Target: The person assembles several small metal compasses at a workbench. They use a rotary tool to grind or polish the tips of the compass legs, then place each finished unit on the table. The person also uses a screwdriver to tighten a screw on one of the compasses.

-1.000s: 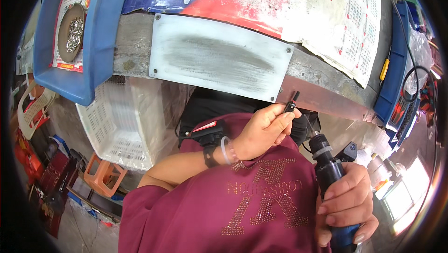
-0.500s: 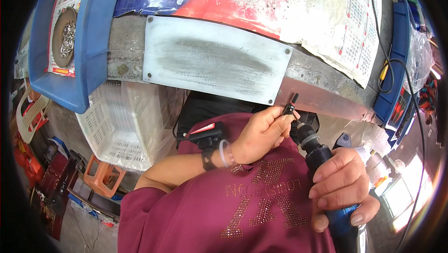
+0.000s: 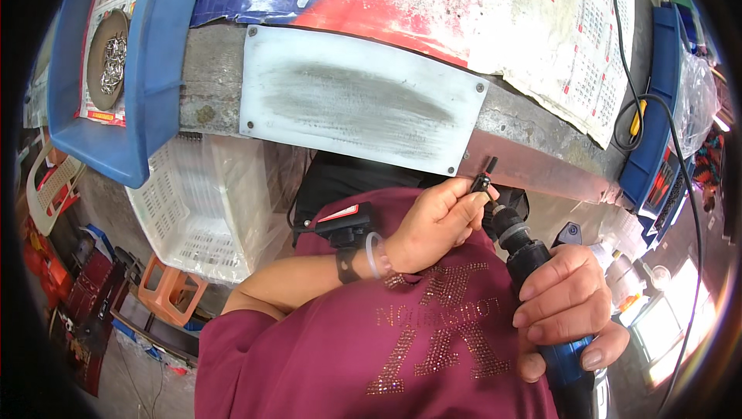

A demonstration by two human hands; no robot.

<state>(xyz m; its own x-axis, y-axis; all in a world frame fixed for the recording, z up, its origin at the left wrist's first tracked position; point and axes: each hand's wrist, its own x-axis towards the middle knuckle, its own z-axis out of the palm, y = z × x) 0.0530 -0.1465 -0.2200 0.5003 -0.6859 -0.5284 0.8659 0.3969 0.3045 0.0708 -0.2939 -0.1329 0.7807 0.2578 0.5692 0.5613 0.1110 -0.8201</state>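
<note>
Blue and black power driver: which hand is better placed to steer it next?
Probably the right: the right hand is wrapped around the driver, which points toward the small black part, while the left hand is occupied pinching that part.

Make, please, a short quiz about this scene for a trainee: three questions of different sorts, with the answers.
1. Which hand holds the black-and-blue power tool?
2. True or false: the white board carries a dark grey smudge.
3. What lies in the brown dish? A) fruit; B) shiny metal pieces; C) paper cups.

Key: 1. The right hand; the left hand holds a small black piece. 2. True. 3. B.
</note>
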